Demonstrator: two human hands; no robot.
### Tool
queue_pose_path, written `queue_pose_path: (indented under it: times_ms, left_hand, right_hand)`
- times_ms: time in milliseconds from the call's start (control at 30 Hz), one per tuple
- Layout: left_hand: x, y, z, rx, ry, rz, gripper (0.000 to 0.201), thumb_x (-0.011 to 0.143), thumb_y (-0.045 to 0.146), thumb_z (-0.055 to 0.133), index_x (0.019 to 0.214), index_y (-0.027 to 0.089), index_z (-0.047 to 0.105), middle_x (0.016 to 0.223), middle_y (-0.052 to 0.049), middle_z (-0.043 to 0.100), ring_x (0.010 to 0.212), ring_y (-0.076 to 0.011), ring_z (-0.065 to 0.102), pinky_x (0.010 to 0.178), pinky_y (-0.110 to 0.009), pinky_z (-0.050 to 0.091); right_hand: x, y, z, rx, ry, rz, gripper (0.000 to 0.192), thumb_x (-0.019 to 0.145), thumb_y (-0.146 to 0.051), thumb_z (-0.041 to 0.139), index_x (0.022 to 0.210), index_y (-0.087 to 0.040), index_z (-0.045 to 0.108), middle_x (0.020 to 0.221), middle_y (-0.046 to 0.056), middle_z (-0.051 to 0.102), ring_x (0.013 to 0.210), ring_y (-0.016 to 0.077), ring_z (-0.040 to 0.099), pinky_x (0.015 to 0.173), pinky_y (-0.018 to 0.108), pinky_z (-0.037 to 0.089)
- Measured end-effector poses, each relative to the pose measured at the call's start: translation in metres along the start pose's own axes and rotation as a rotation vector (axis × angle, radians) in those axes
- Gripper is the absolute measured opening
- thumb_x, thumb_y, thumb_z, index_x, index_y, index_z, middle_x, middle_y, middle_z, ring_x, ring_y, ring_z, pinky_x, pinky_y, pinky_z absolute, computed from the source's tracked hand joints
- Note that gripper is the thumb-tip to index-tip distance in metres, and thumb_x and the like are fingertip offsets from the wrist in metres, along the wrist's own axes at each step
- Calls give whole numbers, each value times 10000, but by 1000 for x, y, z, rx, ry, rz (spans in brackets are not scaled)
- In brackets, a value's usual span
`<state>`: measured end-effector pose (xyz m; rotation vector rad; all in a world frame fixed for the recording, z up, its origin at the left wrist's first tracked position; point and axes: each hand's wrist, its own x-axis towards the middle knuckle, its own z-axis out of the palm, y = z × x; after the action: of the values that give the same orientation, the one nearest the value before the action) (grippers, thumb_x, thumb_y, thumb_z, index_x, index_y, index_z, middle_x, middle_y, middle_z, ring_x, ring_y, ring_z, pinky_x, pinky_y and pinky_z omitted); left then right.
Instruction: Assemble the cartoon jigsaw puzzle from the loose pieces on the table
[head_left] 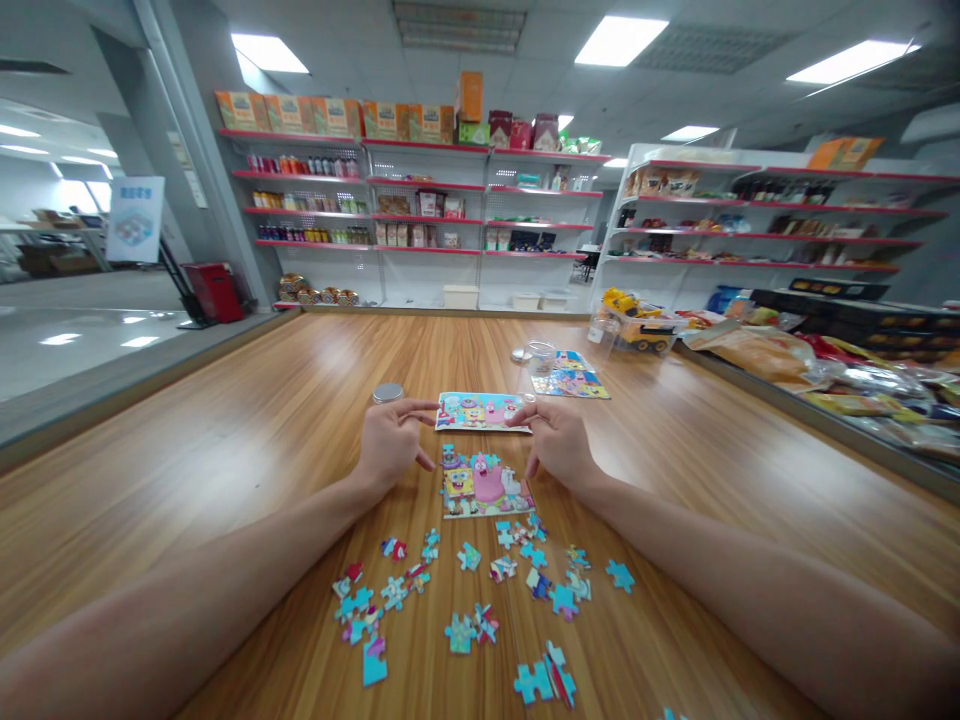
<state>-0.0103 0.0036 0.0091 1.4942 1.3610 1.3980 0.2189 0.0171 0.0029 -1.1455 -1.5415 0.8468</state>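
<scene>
A picture card (487, 412) with cartoon figures lies on the wooden table, just beyond a partly joined jigsaw puzzle (480, 485). My left hand (394, 440) is at the card's left side, index fingertip at its edge, thumb apart and pointing down beside the puzzle. On the right, my right hand (559, 445) has its index finger on the card's right end and its thumb close to the puzzle's right edge. Both hands have finger and thumb spread. Several loose puzzle pieces (394, 592) are scattered nearer to me, mostly light blue.
A round metal lid (388, 393) lies beyond my left hand. Farther right are a clear jar (540, 357) and another puzzle (571, 384). A plastic bin (637, 335) holds yellow toy vehicles. Packaged goods (817, 370) line the right side; stocked shelves (424, 185) stand behind.
</scene>
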Motion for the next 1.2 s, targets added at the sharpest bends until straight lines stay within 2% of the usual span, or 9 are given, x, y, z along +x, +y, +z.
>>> queue_pose_path:
  times_ms: [133, 233, 433, 533, 667, 767, 900, 1067, 1200]
  left_hand:
    - [3, -3, 3, -47, 77, 126, 302, 826, 177, 442, 994, 91, 677, 696, -65, 697, 419, -79, 584, 362, -134, 373]
    - [5, -6, 4, -134, 65, 210, 421, 863, 246, 494, 1265, 130, 532, 880, -85, 729, 358, -39, 469, 344, -145, 370]
    - [4, -10, 2, -79, 54, 233, 544, 762, 124, 486, 1294, 228, 525, 1278, -99, 593, 303, 5, 423, 281, -155, 356]
    - [4, -14, 1, -45, 27, 188, 517, 751, 117, 477, 1247, 216, 582, 843, -26, 722, 281, -45, 442, 288, -176, 368]
    - [5, -16, 1, -20, -5, 150, 519, 737, 92, 451, 1220, 188, 617, 407, 83, 525, 263, -89, 465, 498, -277, 567]
    - [4, -14, 1, -38, -20, 177, 480, 701, 73, 448, 1118, 181, 660, 742, 4, 712, 332, -64, 538, 670, -322, 616]
    - [-3, -7, 2, -98, -96, 178, 266, 677, 113, 448, 837, 149, 658, 1218, -75, 627, 683, -178, 702, 312, -180, 481]
    - [-4, -7, 4, -105, -26, 196, 146, 756, 173, 457, 708, 121, 584, 1084, -93, 648, 396, -69, 582, 276, -170, 448]
    - [4, -11, 5, -150, 46, 217, 176, 810, 217, 465, 798, 123, 613, 1072, -93, 564, 757, -163, 675, 480, -233, 605]
  right_hand:
    - [1, 1, 1, 46, 36, -66, 257, 789, -252, 412, 869, -122, 619, 620, 49, 682, 366, 135, 599, 322, 175, 385]
    - [2, 0, 2, 2, 49, -132, 285, 837, -269, 425, 982, -122, 622, 397, -29, 554, 377, 138, 587, 376, 175, 412]
    - [1, -2, 4, 61, 70, -160, 415, 859, -447, 518, 1144, -146, 547, 658, 15, 669, 413, 121, 577, 347, 203, 456]
    - [0, 0, 3, -3, 92, -235, 372, 855, -357, 499, 1166, -167, 572, 973, 80, 694, 518, 106, 625, 399, 197, 512]
    - [-1, 4, 2, -90, 58, -245, 418, 781, -196, 420, 1147, -168, 621, 1117, 88, 662, 568, 97, 641, 400, 175, 519]
    - [0, 4, 1, -59, 55, -175, 330, 717, -174, 399, 875, -141, 687, 775, 48, 684, 558, 128, 645, 408, 192, 533]
    - [0, -1, 0, -14, 74, -133, 221, 611, -163, 396, 622, -154, 617, 475, -25, 508, 386, 114, 559, 314, 179, 455]
    - [0, 1, 3, 57, 79, -85, 165, 636, -183, 421, 640, -155, 584, 541, -17, 519, 421, 123, 592, 335, 193, 485]
    - [2, 6, 4, 48, 56, -97, 173, 761, -238, 438, 759, -145, 584, 728, 37, 588, 619, 185, 693, 301, 145, 442]
